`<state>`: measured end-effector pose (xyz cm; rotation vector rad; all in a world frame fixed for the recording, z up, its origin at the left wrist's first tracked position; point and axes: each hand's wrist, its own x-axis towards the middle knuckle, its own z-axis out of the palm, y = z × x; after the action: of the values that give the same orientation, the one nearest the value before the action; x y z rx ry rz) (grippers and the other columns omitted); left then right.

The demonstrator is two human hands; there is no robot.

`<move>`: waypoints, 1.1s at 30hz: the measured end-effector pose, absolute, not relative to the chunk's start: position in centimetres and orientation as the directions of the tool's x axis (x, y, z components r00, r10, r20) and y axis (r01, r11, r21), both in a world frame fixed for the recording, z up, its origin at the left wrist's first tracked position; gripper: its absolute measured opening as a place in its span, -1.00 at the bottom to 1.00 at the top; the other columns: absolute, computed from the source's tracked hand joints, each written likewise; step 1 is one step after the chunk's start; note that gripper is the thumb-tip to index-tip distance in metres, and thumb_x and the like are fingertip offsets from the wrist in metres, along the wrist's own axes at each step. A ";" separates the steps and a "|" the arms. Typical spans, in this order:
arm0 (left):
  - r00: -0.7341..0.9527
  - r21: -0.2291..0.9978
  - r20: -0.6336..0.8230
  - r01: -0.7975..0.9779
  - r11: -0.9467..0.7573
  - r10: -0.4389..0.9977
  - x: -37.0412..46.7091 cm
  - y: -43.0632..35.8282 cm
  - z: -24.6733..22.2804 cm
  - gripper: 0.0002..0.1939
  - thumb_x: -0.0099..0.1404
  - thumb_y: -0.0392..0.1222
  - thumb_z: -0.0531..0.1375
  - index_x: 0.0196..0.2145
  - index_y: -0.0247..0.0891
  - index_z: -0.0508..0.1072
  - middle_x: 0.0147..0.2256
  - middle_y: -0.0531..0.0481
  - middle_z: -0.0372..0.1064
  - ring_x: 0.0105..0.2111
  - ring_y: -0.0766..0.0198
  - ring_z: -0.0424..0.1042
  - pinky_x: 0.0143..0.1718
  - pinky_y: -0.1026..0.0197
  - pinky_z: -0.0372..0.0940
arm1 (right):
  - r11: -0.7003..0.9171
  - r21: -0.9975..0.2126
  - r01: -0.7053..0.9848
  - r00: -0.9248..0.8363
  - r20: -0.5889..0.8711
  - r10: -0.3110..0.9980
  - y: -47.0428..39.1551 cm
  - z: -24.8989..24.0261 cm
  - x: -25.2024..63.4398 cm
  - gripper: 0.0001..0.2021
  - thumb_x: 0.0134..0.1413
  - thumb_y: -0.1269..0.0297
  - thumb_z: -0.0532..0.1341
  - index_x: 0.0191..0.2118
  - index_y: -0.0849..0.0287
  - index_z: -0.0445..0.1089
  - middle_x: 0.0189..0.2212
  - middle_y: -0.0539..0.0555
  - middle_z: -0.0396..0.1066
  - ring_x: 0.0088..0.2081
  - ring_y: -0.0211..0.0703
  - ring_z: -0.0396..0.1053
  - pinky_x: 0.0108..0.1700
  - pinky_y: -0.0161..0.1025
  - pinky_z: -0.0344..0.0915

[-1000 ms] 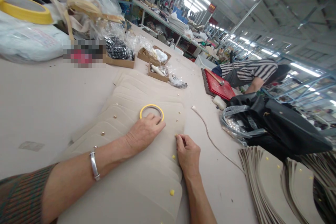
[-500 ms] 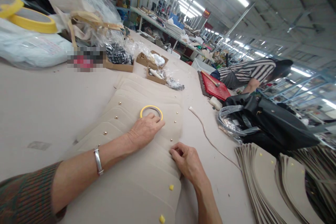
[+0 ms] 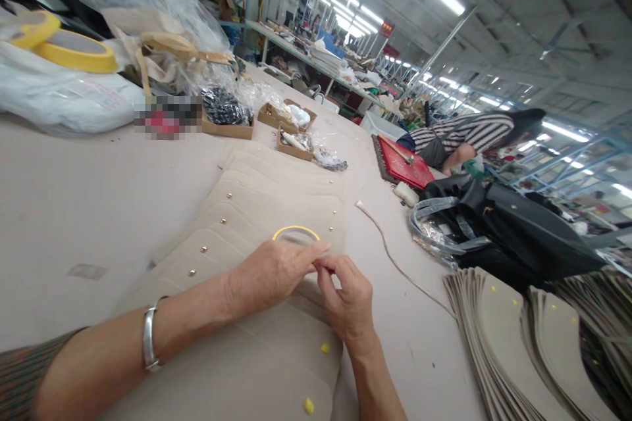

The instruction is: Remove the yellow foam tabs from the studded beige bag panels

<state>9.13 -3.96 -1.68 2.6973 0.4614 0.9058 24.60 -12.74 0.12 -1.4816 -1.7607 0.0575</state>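
A roll of yellow tape point(image 3: 296, 229) is in my left hand point(image 3: 276, 270), whose fingers are closed around its near side. Only the far arc of the roll shows. My right hand point(image 3: 348, 296) pinches at the roll's near right edge, its fingertips meeting those of my left hand; the bit of tape between them is mostly hidden. Under both hands lie overlapping beige panels point(image 3: 266, 177), fanned out in a row. Small metal snaps point(image 3: 223, 221) dot their left and right sides. Small yellow tape pieces point(image 3: 309, 406) stick to the nearest panels.
Stacked beige panels point(image 3: 494, 342) stand at the right, near a black bag point(image 3: 533, 230). A cord point(image 3: 382, 240) lies on the table. Small boxes point(image 3: 295, 148), a red pad with a hammer point(image 3: 407, 164) and more tape rolls point(image 3: 79, 52) are farther back. A co-worker point(image 3: 459, 135) bends over at the right.
My left hand has brought the tape roll nearer and to the right. My right hand has moved up slightly from the panel edge to meet it at the roll.
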 end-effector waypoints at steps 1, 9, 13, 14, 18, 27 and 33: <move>0.765 0.351 0.519 0.215 -0.911 0.381 9.1 -4.1 -1.6 -0.66 0.42 -0.27 -0.01 0.12 -0.31 0.14 -0.28 -0.06 0.49 -0.31 0.21 0.49 -0.33 0.23 0.32 | 0.313 -0.477 0.821 0.006 0.557 0.831 -12.8 0.1 24.5 -0.81 0.14 0.49 0.10 -0.29 0.13 0.44 -0.43 0.03 0.47 -0.38 -0.23 0.41 -0.29 -0.30 0.34; 0.817 0.487 0.331 0.281 -0.827 0.472 8.8 -4.4 0.4 -0.84 0.41 -0.27 -0.01 -0.34 -0.23 0.30 -0.44 0.10 0.34 -0.46 0.32 0.36 -0.46 0.30 0.14 | 0.223 -0.425 0.877 0.088 0.599 0.796 -13.6 -0.5 24.0 -0.84 0.05 0.48 0.13 -0.37 0.14 0.44 -0.52 0.00 0.46 -0.52 -0.29 0.39 -0.40 -0.35 0.32; 0.809 0.383 0.418 0.256 -0.887 0.414 9.3 -4.4 0.4 -0.84 0.36 -0.34 -0.01 -0.37 -0.23 0.29 -0.46 0.08 0.28 -0.46 0.32 0.30 -0.46 0.29 0.12 | 0.072 -0.727 0.683 0.339 0.403 0.850 -13.5 -0.1 23.6 -0.89 0.05 0.34 0.17 -0.41 0.16 0.45 -0.58 -0.02 0.45 -0.56 -0.28 0.37 -0.46 -0.35 0.33; 0.800 0.346 0.454 0.246 -0.905 0.391 9.4 -4.5 0.4 -0.83 0.36 -0.35 -0.02 -0.37 -0.24 0.30 -0.46 0.07 0.26 -0.47 0.31 0.29 -0.47 0.28 0.12 | 0.017 -0.816 0.578 0.408 0.306 0.860 -13.3 -0.1 23.7 -0.88 0.04 0.30 0.19 -0.42 0.17 0.44 -0.61 -0.04 0.43 -0.59 -0.28 0.37 -0.49 -0.35 0.32; 0.756 0.252 0.557 0.238 -0.938 0.342 9.9 -4.6 0.3 -0.80 0.38 -0.34 -0.04 -0.38 -0.24 0.30 -0.47 0.05 0.25 -0.48 0.28 0.26 -0.47 0.24 0.11 | -0.137 -0.968 0.211 0.563 0.006 0.826 -12.4 -0.9 25.9 -0.82 -0.07 0.18 0.27 -0.49 0.19 0.41 -0.69 -0.08 0.36 -0.65 -0.27 0.33 -0.57 -0.34 0.31; 0.855 0.117 0.311 0.400 -0.909 0.416 10.8 -2.7 -2.8 -0.93 0.34 -0.34 0.09 -0.33 -0.26 0.33 -0.34 -0.07 0.35 -0.31 0.10 0.29 -0.30 0.11 0.20 | -0.318 -0.917 0.241 0.422 -0.196 0.885 -11.8 -2.8 29.5 -0.68 -0.06 0.03 0.30 -0.40 0.26 0.48 -0.66 -0.07 0.36 -0.69 -0.41 0.16 -0.64 -0.44 0.12; 0.870 0.189 0.258 0.381 -0.905 0.420 10.8 -2.9 -2.9 -0.92 0.34 -0.35 0.08 -0.32 -0.26 0.33 -0.33 -0.08 0.34 -0.30 0.11 0.25 -0.26 0.09 0.20 | -0.292 -0.823 0.487 0.376 -0.105 0.921 -11.6 -3.0 29.0 -0.75 0.04 0.11 0.23 -0.42 0.21 0.49 -0.66 -0.08 0.34 -0.65 -0.34 0.17 -0.60 -0.40 0.11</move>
<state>10.76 -2.92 -2.87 2.9097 0.6268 0.4462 29.01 -11.58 -3.03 -1.9215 -1.2151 0.7704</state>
